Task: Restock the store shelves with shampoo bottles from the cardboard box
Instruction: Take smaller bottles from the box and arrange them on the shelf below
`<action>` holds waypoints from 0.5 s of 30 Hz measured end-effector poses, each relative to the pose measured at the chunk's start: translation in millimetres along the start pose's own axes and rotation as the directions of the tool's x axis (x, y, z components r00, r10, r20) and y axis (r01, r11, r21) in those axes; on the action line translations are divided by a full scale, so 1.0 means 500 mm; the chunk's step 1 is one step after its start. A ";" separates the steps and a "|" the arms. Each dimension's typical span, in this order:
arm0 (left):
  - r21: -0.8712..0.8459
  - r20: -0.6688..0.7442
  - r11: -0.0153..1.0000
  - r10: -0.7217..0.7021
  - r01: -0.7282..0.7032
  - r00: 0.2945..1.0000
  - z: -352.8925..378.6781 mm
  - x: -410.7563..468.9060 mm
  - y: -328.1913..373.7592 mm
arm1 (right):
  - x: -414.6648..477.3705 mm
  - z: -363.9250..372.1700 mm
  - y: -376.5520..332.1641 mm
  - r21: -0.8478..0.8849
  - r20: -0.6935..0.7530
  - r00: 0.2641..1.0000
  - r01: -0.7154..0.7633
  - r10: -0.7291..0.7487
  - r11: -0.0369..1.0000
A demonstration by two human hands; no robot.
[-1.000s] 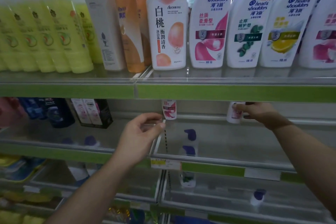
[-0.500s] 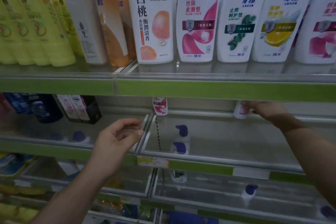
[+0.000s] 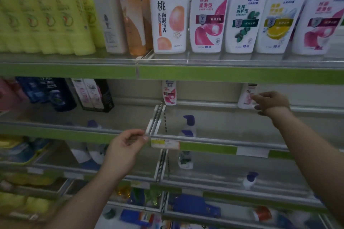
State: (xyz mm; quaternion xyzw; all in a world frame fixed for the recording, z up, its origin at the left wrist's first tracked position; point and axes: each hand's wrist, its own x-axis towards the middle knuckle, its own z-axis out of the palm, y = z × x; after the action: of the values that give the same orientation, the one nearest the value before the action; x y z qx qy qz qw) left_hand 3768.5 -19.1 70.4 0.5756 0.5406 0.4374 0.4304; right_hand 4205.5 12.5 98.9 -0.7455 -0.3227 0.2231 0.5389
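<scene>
A small white and pink shampoo bottle [image 3: 246,96] stands upright at the back of the middle shelf [image 3: 223,140]. My right hand [image 3: 270,102] reaches in from the right, and its fingertips touch the bottle's right side with the fingers loosely bent. Another small pink and white bottle [image 3: 169,92] stands at the back by the shelf divider [image 3: 155,120]. My left hand [image 3: 127,145] hangs at the middle shelf's front rail next to the divider, fingers loosely curled and holding nothing, forefinger tip at the rail. The cardboard box is out of view.
The top shelf [image 3: 167,73] is packed with large bottles: yellow ones [image 3: 46,15] on the left, white Head & Shoulders [image 3: 208,13] on the right. Dark bottles and a black box [image 3: 95,95] stand on the middle shelf's left. Pump bottles [image 3: 188,126] show on lower shelves.
My left hand has dropped from the divider down to the front rail. My right hand has slid rightward off the small bottle, so more of the bottle shows. The view shifted slightly.
</scene>
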 end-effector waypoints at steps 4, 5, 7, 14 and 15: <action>0.023 -0.003 0.996 -0.087 0.087 0.996 -0.030 -0.044 -0.051 | -0.167 0.036 -0.033 0.092 0.064 0.997 0.036 -0.042 0.995; 0.019 -0.005 0.995 -0.093 0.093 0.996 -0.039 -0.058 -0.062 | -0.209 0.047 -0.036 0.097 0.076 0.995 0.051 -0.059 0.994; 0.011 -0.002 0.996 -0.092 0.092 0.996 -0.057 -0.091 -0.079 | -0.294 0.068 -0.036 0.101 0.103 0.993 0.052 -0.062 0.994; 0.020 0.055 0.985 -0.174 0.173 0.983 -0.105 -0.227 -0.152 | -0.560 0.134 0.058 -0.023 0.269 0.952 -0.141 0.142 0.990; 0.026 0.063 0.984 -0.179 0.178 0.982 -0.106 -0.248 -0.159 | -0.595 0.140 0.078 -0.044 0.295 0.939 -0.171 0.176 0.984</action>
State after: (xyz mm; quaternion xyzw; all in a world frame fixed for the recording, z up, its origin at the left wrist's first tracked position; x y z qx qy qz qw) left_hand 3693.5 -138.0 1.7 0.5432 0.5799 0.3725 0.4795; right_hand 3961.1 -164.4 35.3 -0.7334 -0.3352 0.3767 0.4558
